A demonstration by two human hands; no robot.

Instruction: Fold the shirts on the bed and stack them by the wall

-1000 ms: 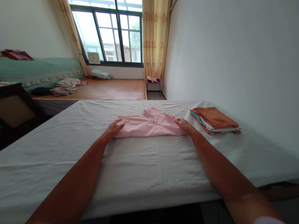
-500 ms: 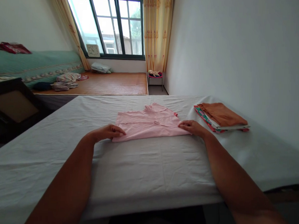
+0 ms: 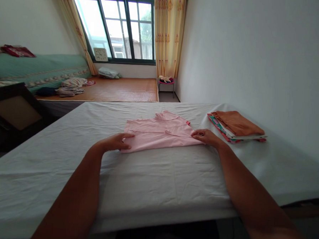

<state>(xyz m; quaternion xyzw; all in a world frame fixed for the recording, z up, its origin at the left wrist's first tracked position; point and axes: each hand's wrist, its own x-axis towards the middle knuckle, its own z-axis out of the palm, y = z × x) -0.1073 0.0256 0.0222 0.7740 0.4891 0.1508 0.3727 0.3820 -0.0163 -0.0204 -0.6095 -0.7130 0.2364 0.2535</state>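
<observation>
**Holding a pink garment at both near corners**

Lying flat on the white sheet (image 3: 155,190), folded to a wide strip, the pink garment (image 3: 159,132) sits in the middle of the bed's far half, its collar end pointing away toward the window (image 3: 121,24). The left hand (image 3: 117,142) rests on the garment's near left corner, fingers curled and thumb laid along the edge. Whether it pinches the cloth or only presses on it cannot be told. The right hand (image 3: 205,136) is at the near right corner, its fingertips drawn together on the hem, closed on the fabric.

Well to the right of that hand, close to the wall, is a stack of folded clothes (image 3: 236,128), with an orange piece on top and patterned pieces under it. It does not touch the pink garment.

Beyond the bed lie a woven mat (image 3: 123,91), a green-covered couch (image 3: 31,70) with loose clothes beside it, and a small clock (image 3: 100,54) on the sill by yellow curtains (image 3: 168,34).
</observation>
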